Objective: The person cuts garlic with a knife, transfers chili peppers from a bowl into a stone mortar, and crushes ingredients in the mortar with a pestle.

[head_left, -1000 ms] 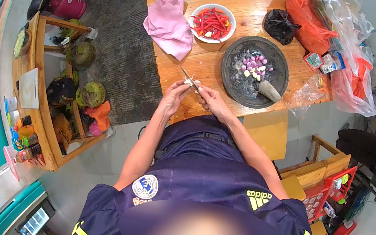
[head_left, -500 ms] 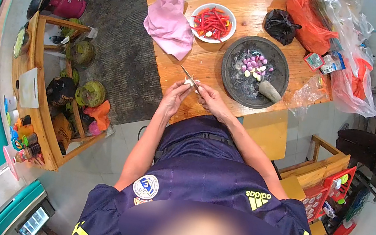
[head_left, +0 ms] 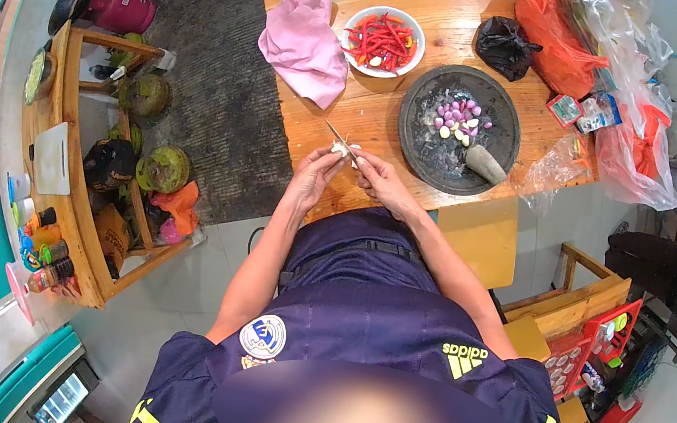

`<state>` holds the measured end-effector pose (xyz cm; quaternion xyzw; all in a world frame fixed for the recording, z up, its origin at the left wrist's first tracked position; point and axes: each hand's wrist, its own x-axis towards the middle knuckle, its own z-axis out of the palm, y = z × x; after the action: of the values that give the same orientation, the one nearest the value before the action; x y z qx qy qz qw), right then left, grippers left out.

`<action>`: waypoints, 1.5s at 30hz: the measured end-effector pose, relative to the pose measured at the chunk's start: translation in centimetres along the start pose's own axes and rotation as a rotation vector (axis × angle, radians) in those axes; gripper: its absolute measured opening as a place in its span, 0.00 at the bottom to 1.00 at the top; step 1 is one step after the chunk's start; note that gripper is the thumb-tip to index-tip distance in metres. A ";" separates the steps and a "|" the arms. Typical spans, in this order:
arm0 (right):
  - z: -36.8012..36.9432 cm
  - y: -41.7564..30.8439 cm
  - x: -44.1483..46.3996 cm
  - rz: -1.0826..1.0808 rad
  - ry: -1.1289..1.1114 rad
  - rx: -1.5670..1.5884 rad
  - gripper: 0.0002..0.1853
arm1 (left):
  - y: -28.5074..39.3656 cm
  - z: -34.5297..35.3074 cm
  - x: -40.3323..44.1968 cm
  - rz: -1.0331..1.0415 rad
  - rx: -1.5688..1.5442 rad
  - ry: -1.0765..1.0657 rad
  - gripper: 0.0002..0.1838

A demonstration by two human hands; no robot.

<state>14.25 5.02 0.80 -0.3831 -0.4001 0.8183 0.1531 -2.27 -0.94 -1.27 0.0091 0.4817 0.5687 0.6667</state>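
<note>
My left hand is closed around a small white garlic clove, pinched at the fingertips over the table's near edge. My right hand grips a small knife, its blade pointing up and left across the clove. Both hands meet close together. To their right rests a dark stone mortar holding several purple shallots, peeled garlic cloves and a grey stone pestle. Beyond the hands, a white bowl contains red chilies.
A pink cloth lies at the left of the wooden table. Black and red plastic bags, a clear bag and small packets crowd the right. A yellow stool stands below. Another person is at far right.
The hands, garlic and knife keep nearly the same position. At far right, the other person's arm has shifted slightly.
</note>
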 end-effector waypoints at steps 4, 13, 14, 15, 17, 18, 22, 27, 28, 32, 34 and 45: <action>-0.3 0.6 0.2 -0.062 0.036 -0.041 0.17 | 0.0 0.0 0.0 -0.008 0.008 -0.001 0.16; 0.1 0.9 0.6 -0.180 0.163 -0.184 0.17 | -0.1 0.1 0.0 -0.032 0.027 0.023 0.14; -0.1 0.7 0.5 -0.178 0.162 -0.196 0.17 | -0.1 0.3 0.0 -0.034 0.030 0.025 0.14; -0.1 0.6 0.6 -0.175 0.160 -0.206 0.17 | -0.1 0.3 0.0 -0.040 0.030 0.025 0.14; -0.3 1.3 1.1 -0.192 0.154 -0.133 0.17 | 0.0 0.5 -0.1 -0.051 0.028 0.023 0.14; -0.2 1.2 1.2 -0.201 0.151 -0.096 0.17 | -0.1 0.5 -0.1 -0.047 0.031 0.024 0.14; -0.5 1.0 1.0 -0.147 0.148 -0.106 0.18 | 0.0 0.4 -0.2 -0.042 0.035 0.028 0.14; 0.4 -2.9 -0.7 0.072 0.057 0.048 0.20 | 0.3 0.5 -0.4 -0.039 0.085 0.034 0.14; 0.2 -2.7 -0.7 0.080 0.006 0.027 0.20 | 0.4 0.6 -0.5 -0.036 0.103 0.039 0.14; -0.8 -1.0 -0.1 0.066 -0.080 -0.039 0.20 | 0.4 0.6 -0.6 -0.020 0.133 0.051 0.15; -0.6 -1.0 -0.1 0.041 -0.064 -0.065 0.20 | 0.4 0.4 -0.5 -0.017 0.153 0.054 0.16; -0.8 -1.9 -0.8 0.250 -0.011 0.093 0.19 | 0.8 1.1 -0.8 -0.018 0.097 0.028 0.17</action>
<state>15.28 6.16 2.37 -0.4181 -0.3117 0.8507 0.0655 -2.09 -0.73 0.25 0.0292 0.5179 0.5389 0.6637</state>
